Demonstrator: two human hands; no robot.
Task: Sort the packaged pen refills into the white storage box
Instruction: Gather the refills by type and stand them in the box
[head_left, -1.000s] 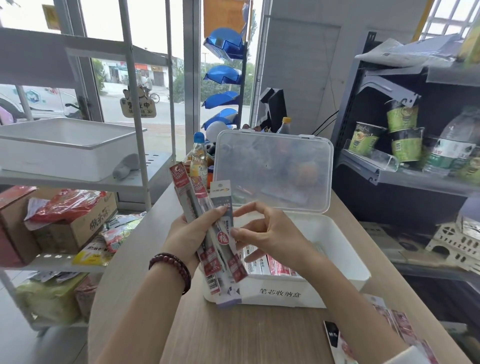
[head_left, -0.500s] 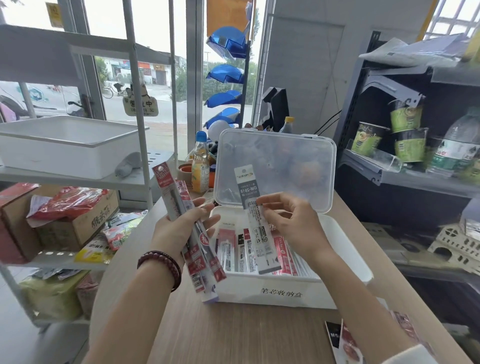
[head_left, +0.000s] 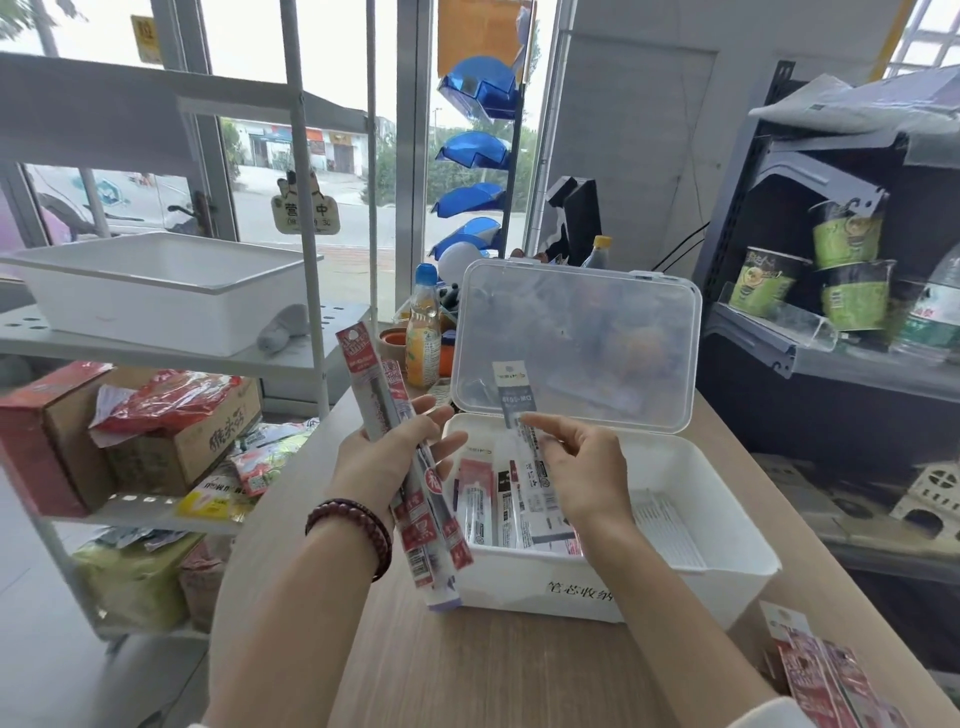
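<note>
The right hand (head_left: 582, 467) hovers over the left half of an open white storage box (head_left: 519, 587). Its fingers are lightly curled, and thumb and fingertips pinch the upper part of one grey-and-white refill packet (head_left: 514, 395). The packet stands almost upright. Its top end shows against the raised clear lid (head_left: 597, 332), and its lower end dips inside the box among the sorted packets (head_left: 480, 493), which lie side by side along the box's left side with their long axes running from the lid edge to the front wall.

The packet's place seems to lie straight below the right hand, so the coming move probably means tipping that long axis down to match the row.

Just left of the box's left edge, the left hand (head_left: 384, 457), with a dark bead bracelet at the wrist, grips a fanned bunch of red refill packets (head_left: 374, 384), held steeply with their tops leaning up and away. This bunch is near the box but outside it.

The box sits towards the far edge of a wooden table (head_left: 493, 675). More loose packets (head_left: 826, 675) lie at the table's near right corner.
</note>
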